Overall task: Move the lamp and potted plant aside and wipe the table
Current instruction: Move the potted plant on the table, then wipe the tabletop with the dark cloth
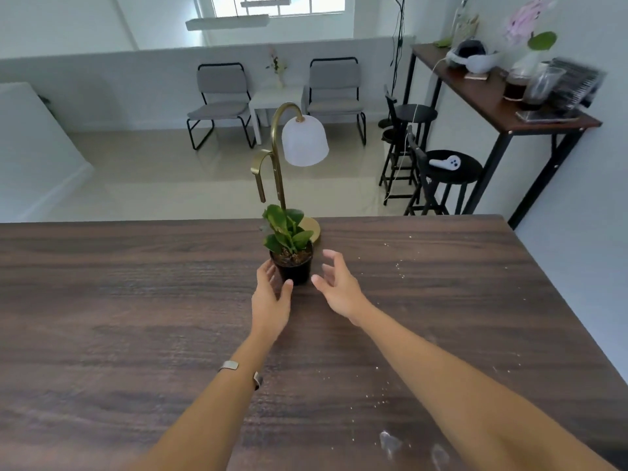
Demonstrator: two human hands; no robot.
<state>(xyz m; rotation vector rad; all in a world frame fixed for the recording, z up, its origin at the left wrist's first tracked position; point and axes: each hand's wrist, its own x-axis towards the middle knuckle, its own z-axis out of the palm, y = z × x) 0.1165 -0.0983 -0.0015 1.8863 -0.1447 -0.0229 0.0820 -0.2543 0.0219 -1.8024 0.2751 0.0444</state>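
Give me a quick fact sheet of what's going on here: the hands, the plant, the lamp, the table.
left hand: open, fingers against the pot's left side, thumb at its front
right hand: open, spread, just right of the pot, not touching it
potted plant: upright in a black pot, green leaves, between the two hands
lamp: gold curved stem, white bell shade, round gold base directly behind the plant at the far edge
table: dark wood grain
crumbs: pale specks scattered on the table's right side
wiping: not yet begun; no cloth in view
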